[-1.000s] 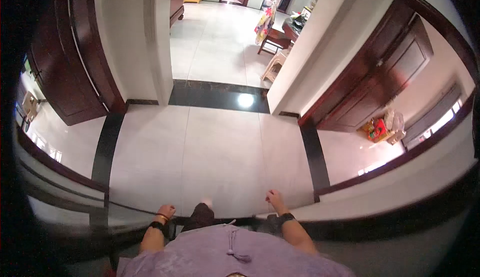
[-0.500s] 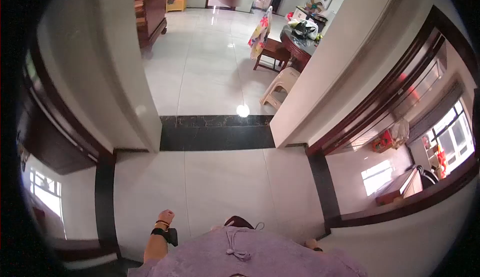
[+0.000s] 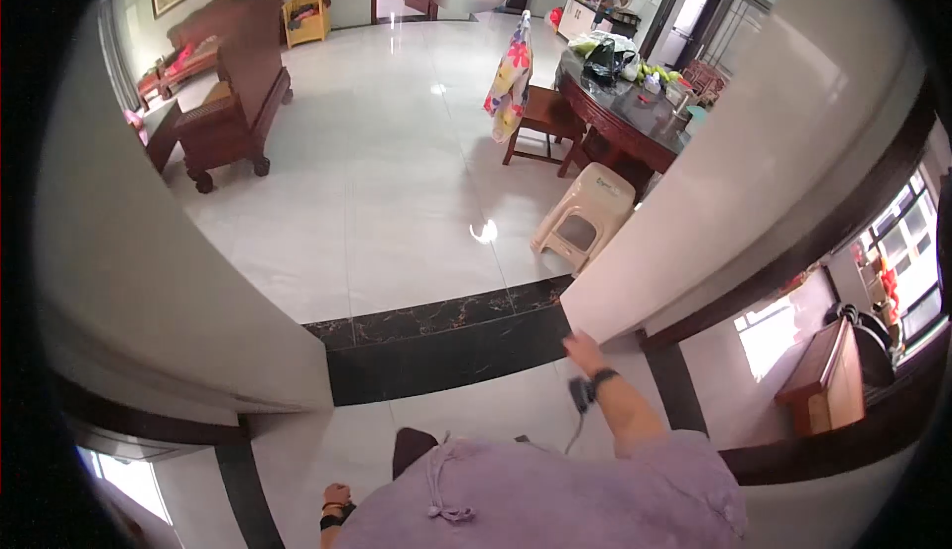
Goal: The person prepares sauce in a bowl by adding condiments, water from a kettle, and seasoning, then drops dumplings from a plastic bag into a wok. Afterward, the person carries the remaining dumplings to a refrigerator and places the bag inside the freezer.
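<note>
My left hand (image 3: 337, 494) hangs low beside the purple top (image 3: 535, 489). Its fingers look curled in, and I see nothing in them; an orange band and a black strap circle the wrist. My right hand (image 3: 583, 351) is stretched forward, near the base of the right-hand white pillar (image 3: 674, 242), and no object shows in it. Blur hides how its fingers are set. A black strap with a small dark box (image 3: 581, 394) and a cable sits on that wrist. Below the top's edge, a dark shoe-like shape (image 3: 412, 447) pokes out.
A black stone threshold (image 3: 446, 356) crosses the opening ahead. Past it stand a beige plastic stool (image 3: 600, 202), a wooden chair (image 3: 545, 108) draped with flowered cloth, and a dark round table (image 3: 635, 113) bearing bags. A carved wooden bench (image 3: 238, 93) stands left.
The view has moved forward, so threshold, stool and table appear nearer. My right hand has swung forward into view from beside the body, while my left hand has dropped back toward it.
</note>
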The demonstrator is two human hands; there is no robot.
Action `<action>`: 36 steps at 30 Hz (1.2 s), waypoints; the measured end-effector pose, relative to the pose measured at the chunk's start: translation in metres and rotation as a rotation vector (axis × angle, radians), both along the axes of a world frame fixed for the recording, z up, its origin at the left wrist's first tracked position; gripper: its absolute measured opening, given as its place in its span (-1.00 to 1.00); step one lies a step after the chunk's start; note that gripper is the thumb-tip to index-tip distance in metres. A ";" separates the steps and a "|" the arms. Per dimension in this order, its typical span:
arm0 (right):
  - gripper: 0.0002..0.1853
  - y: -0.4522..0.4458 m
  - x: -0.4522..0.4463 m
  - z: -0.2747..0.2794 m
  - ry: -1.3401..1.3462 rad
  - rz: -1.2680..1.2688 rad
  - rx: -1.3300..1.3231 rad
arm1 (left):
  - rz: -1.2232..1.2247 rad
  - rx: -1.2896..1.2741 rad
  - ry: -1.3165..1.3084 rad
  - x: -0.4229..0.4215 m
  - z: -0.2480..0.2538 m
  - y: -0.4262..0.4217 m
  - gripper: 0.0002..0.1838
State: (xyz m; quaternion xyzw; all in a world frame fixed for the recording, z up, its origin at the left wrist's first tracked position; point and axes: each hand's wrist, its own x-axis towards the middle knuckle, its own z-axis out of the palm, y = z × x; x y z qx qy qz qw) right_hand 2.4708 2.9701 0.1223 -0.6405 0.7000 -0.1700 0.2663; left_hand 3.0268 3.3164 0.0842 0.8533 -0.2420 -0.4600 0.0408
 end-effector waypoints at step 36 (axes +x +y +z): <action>-0.71 -0.981 0.405 0.048 -0.355 0.150 0.143 | -0.337 0.025 0.020 0.387 -0.057 -0.994 -0.73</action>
